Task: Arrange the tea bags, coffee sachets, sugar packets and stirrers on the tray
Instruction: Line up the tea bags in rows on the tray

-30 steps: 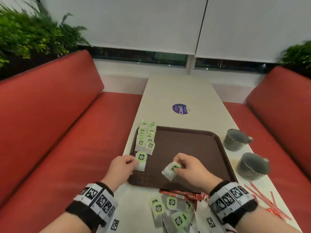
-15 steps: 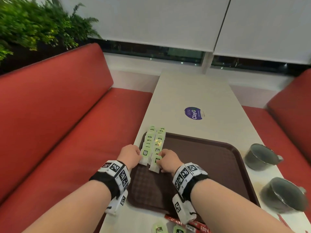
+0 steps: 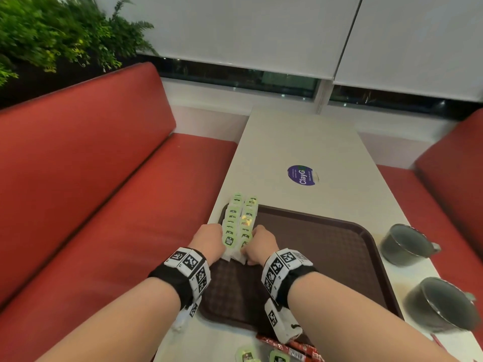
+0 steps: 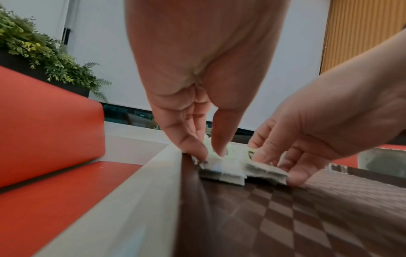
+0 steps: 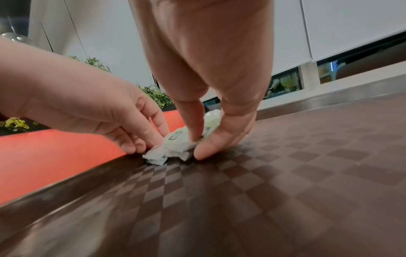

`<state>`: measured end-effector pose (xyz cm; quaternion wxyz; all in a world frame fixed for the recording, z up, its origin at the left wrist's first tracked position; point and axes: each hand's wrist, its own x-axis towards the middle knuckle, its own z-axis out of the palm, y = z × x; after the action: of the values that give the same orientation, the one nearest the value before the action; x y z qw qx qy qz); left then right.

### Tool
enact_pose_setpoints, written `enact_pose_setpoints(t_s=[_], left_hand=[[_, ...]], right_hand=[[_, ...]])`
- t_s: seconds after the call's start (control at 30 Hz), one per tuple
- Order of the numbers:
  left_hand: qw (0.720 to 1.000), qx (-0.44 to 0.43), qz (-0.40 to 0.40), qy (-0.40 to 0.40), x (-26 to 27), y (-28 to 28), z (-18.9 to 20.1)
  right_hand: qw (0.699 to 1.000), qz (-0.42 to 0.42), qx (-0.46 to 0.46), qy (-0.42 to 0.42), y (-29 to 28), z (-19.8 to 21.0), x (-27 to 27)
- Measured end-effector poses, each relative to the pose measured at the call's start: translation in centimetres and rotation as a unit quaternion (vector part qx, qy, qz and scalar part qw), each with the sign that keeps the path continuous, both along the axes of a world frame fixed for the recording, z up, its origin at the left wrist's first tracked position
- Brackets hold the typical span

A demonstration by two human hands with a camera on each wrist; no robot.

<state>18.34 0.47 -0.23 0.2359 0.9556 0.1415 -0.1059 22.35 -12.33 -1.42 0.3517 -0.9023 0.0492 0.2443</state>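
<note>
Two rows of green-labelled tea bags (image 3: pixel 241 218) lie along the left side of the brown tray (image 3: pixel 326 257). At the near end of the left row, my left hand (image 3: pixel 209 240) pinches a tea bag (image 4: pixel 222 171) between thumb and finger against the tray's left rim. Beside it, my right hand (image 3: pixel 261 244) pinches the near tea bag of the right row (image 5: pixel 180 141), forefinger on top and thumb at its side. In the left wrist view the left hand (image 4: pixel 209 153) and right hand (image 4: pixel 285 163) sit close together on the two bags.
Two grey cups (image 3: pixel 407 244) (image 3: pixel 444 307) stand on the table right of the tray. Red sachets (image 3: pixel 287 346) and loose tea bags (image 3: pixel 247 355) lie at the table's near edge. A purple sticker (image 3: pixel 303 176) marks the table beyond. Red benches (image 3: pixel 104 205) flank both sides.
Both hands have carried their tea bags from the tray's near part to the near ends of the two rows. Over the last half second they have hardly shifted.
</note>
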Motion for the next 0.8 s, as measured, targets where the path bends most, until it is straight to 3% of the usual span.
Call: enact_pose_setpoints(t_s=[0.37,0.67,0.8], left_hand=[[0.997,0.061,-0.055,0.005,-0.2,-0.9,0.2],[0.999,-0.012,-0.029,0.011,-0.6,-0.4,1.3],[0.998,-0.045,-0.043,0.007,-1.2,-0.1,1.7]], right_hand=[[0.996,0.044,-0.036,-0.065,-0.4,-0.2,0.3],[0.994,0.054,-0.043,-0.085,-0.1,0.7,-0.2],[0.986,0.100,-0.072,-0.113,-0.2,0.9,-0.3]])
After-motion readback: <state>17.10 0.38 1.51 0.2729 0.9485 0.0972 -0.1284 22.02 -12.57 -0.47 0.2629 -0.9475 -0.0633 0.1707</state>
